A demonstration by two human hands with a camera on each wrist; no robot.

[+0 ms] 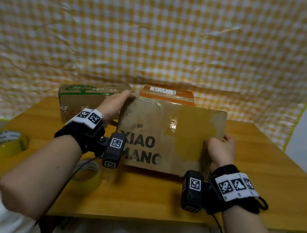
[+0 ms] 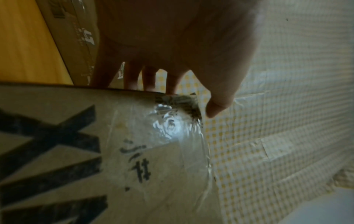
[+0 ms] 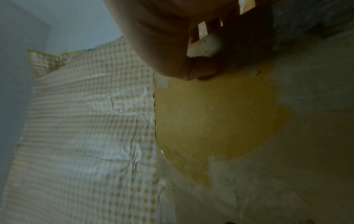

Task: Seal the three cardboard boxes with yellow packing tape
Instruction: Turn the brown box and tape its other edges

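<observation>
left fingers [image 2: 132, 75] behind box [image 1: 169, 137] | orange box [image 1: 167, 94] half-hidden

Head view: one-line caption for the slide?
Both hands, left hand and right hand, grip the XIAO MANG box tilted up on the wooden table; two tape rolls lie left.

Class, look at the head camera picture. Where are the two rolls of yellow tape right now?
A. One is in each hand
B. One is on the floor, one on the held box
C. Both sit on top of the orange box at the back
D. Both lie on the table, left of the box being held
D: both rolls of tape lie on the wooden table, while the left hand and right hand grip the sides of the printed box.
</observation>
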